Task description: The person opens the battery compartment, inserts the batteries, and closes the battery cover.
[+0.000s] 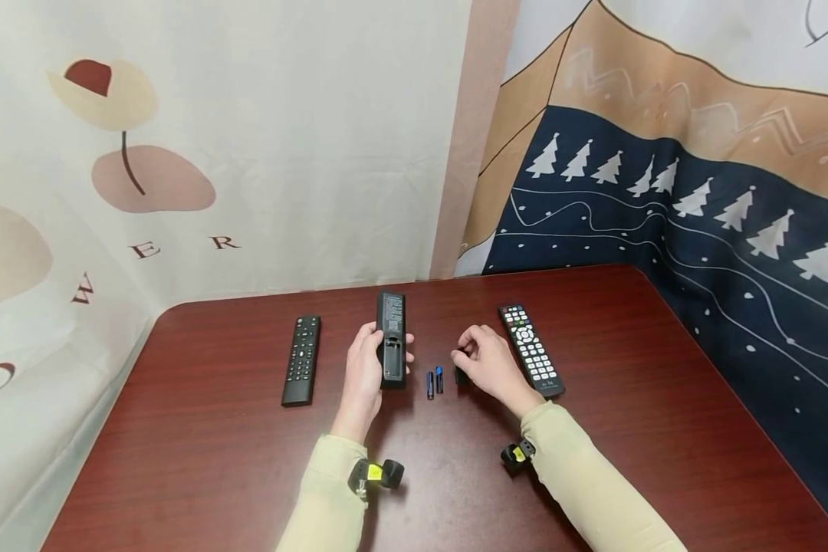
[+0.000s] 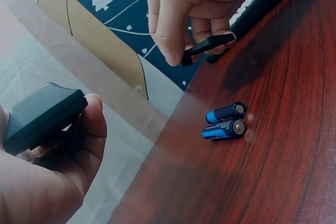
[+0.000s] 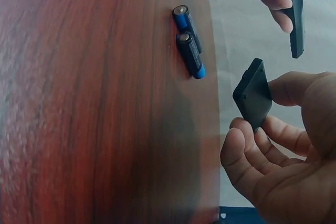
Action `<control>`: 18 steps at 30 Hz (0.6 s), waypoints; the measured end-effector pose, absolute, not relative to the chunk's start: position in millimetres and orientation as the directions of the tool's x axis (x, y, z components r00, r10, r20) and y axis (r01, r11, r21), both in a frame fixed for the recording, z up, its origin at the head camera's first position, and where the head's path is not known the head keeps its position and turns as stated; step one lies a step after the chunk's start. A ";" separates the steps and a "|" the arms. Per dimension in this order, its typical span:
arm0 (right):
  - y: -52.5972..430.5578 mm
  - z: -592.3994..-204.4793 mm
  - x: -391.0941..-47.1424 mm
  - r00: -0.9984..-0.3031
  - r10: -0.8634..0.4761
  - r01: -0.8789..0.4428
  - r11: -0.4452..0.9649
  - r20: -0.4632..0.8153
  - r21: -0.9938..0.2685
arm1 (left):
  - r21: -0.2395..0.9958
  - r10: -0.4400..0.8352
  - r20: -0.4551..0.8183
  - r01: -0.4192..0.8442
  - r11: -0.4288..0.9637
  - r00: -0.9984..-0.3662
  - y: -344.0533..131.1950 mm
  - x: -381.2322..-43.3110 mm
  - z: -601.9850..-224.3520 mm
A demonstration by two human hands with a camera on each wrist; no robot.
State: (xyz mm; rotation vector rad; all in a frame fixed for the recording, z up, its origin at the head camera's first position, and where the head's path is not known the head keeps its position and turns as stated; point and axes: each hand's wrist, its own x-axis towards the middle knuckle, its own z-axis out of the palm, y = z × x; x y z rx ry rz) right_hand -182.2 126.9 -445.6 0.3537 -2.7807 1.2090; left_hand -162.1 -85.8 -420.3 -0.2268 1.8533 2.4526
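My left hand [image 1: 362, 372] grips a black remote control [image 1: 392, 307], its back facing up and the battery compartment [image 1: 392, 349] uncovered. To its right, my right hand [image 1: 491, 364] pinches a small black battery cover [image 3: 255, 93] between thumb and fingers. In the left wrist view the cover is held above the tabletop. Between the two hands, a pair of blue-and-black batteries [image 1: 430, 385] lies side by side on the table.
A second black remote [image 1: 301, 360] lies left of my left hand. Another remote with white buttons [image 1: 533, 349] lies just beyond my right wrist. The reddish-brown table [image 1: 214, 460] meets a printed cloth [image 1: 331, 192] at its back edge.
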 end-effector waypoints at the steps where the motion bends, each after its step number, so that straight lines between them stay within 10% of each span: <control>1: 127.1 -445.5 -182.2 -0.970 -0.179 -0.244 0.668 0.166 -0.703 | 0.950 -0.040 -0.153 -0.135 -0.280 -0.987 -85.9 -162.0 -420.3; 18: 131.4 -446.5 -182.7 -0.971 -0.218 -0.234 0.771 0.101 -0.592 | 0.946 -0.040 -0.155 -0.137 -0.294 -0.987 -85.5 -161.4 -419.6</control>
